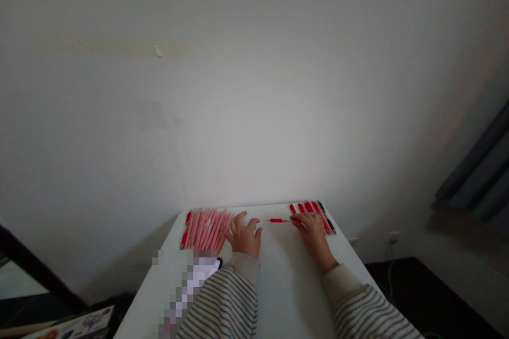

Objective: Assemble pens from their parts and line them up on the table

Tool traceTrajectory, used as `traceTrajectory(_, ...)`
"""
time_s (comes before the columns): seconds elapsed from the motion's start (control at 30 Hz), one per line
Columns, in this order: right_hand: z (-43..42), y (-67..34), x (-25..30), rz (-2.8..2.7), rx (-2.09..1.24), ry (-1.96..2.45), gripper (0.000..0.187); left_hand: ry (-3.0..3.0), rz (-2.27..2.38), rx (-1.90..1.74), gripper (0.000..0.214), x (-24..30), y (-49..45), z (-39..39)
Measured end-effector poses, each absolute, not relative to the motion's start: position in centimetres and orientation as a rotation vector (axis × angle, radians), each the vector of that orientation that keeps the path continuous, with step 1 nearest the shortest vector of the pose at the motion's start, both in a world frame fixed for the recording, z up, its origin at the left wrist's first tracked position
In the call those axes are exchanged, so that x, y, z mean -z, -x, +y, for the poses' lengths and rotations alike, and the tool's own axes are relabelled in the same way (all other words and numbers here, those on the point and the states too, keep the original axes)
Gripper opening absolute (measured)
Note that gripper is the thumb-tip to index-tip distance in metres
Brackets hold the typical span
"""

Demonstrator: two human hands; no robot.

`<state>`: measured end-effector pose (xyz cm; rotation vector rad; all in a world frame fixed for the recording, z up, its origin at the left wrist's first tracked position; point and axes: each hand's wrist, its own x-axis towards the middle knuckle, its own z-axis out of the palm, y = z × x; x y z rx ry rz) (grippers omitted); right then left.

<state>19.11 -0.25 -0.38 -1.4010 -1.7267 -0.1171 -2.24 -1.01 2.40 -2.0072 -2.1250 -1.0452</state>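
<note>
My right hand (313,232) pinches the end of a red pen (275,220), which lies nearly level with its thin tip to the left. Just left of it, my left hand (245,238) has its fingers spread, with nothing seen in them. Those fingers are beside a dense pile of pink pens or pen barrels (204,229) at the table's back left. Behind and beside my right hand is a row of red pens (308,207), partly covered by it. A pen with black ends (331,225) lies at the row's right side.
The white table (278,286) stands against a pale wall (254,90). A flat, dark-edged, phone-like thing (219,264), mostly pixelated, is by my left forearm. A printed box or book (91,326) is at lower left. A wall plug with cord (393,240) is to the right.
</note>
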Motion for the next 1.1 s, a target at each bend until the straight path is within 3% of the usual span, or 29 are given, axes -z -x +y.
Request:
traceTrajectory(0.27, -0.2, -19.3, 0.6, -1.747, 0.130, 1.423, 0.019, 1.984, -2.227, 0.800, 0.011, -2.9, 2.4, -1.0)
traceTrajectory(0.57, -0.4, -19.0, 0.3, -1.765, 0.146, 1.456, 0.018, 1.935, -2.238, 0.768, 0.010, -2.7, 2.3, -0.8)
traceTrajectory(1.1, -0.4, -19.1, 0.6, -1.763, 0.172, 1.425, 0.020, 1.937, -2.092, 1.121, 0.015, -1.8, 2.4, -0.5)
